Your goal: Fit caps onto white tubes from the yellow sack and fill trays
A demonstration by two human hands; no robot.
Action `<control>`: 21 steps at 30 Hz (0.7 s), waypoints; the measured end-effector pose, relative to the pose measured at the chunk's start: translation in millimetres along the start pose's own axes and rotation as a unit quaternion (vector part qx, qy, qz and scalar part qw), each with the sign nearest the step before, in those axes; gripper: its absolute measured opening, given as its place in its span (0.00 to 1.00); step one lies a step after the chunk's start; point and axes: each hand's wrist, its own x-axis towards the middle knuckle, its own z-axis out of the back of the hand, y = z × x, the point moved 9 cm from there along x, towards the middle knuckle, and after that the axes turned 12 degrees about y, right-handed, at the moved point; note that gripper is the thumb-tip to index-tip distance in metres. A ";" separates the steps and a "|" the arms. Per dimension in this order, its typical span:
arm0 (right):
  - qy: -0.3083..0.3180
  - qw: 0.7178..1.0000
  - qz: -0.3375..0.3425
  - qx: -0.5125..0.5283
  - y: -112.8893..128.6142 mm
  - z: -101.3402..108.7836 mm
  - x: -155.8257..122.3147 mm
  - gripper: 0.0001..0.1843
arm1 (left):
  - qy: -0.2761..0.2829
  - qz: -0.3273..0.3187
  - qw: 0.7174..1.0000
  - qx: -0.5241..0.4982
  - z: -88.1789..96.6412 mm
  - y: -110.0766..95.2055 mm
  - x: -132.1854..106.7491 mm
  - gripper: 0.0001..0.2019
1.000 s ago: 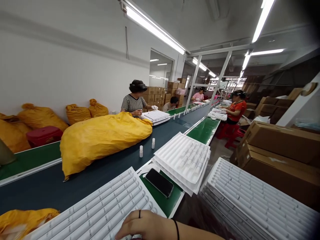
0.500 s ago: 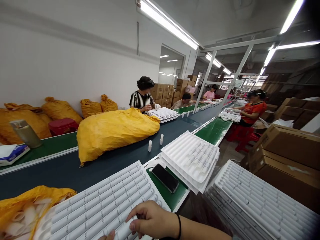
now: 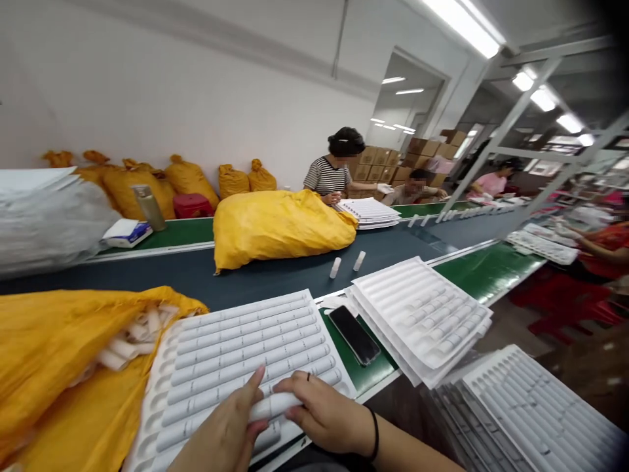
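White tube point(image 3: 273, 405), one, between two hands

Location: over the near part of the tray point(image 3: 156, 401), beside laid rows of similar tubes point(image 3: 250, 342). Contact with the tray: cannot tell.

Handling, as judged: keep it parallel to the rows; press lightly and evenly at both ends; keep knuckles off the laid tubes.

Right hand point(image 3: 327, 414): thumb and forefinger closed on the tube's right end, parted only by its thickness.

Left hand point(image 3: 228, 419): at the other end, thumb raised apart from the fingers; whether it pinches cannot be told.

Adjacent: yellow sack point(image 3: 59, 367), left of the tray; phone point(image 3: 354, 334), just beside the tray's right edge.
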 end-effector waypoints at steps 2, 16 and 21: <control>-0.004 1.000 0.030 0.000 9.7 -1.2 -3.9 0.21 | 0.008 -0.008 0.999 -0.037 4.6 -11.5 0.0 0.34; -0.193 0.908 -0.305 -0.214 -159.9 169.8 73.4 0.17 | 0.094 -0.003 0.984 0.155 84.9 -1.1 36.1 0.18; -0.239 0.894 -0.331 -0.187 -194.7 203.6 108.6 0.14 | 0.083 -0.071 0.980 0.167 100.9 -33.9 36.0 0.14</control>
